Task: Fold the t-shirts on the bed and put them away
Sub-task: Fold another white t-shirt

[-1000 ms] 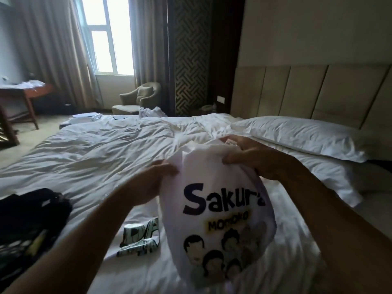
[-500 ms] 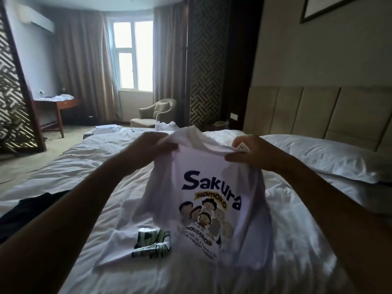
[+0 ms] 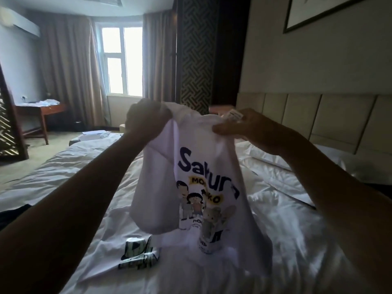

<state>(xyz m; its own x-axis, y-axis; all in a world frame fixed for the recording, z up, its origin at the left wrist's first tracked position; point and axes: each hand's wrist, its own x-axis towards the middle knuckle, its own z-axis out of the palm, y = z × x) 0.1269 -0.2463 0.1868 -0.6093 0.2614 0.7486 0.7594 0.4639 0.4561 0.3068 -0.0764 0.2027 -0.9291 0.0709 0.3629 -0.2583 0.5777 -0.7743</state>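
We hold a white t-shirt [image 3: 197,181] up in the middle of the frame, above the bed [image 3: 286,219]. Our left hand [image 3: 146,117] has its fingers curled tight around the fabric at the shirt's top left corner, and our right hand [image 3: 244,126] pinches the top right edge between thumb and fingers, close to the small white label [image 3: 233,114] at the neck. The two hands are near each other, so the cloth bunches between them.

The shirt hangs with its long axis running top to bottom in the frame, leaning slightly toward the lower right. The neck end is up at our hands and the hem trails down onto the white sheet at the lower centre. The printed side faces us: dark letters reading "Sakura" sit upright under our hands, with a yellow band and cartoon figures below them.

Just left of the hem, at the lower centre-left, another white t-shirt [image 3: 137,253] lies flat on the bed with a green and black print showing. A dark garment [image 3: 12,215] lies at the left edge. A pillow [image 3: 347,162] rests at the right, by the padded headboard [image 3: 318,115]. A window [image 3: 122,60] with curtains fills the upper left-centre, and a wooden desk [image 3: 42,111] stands at the left.
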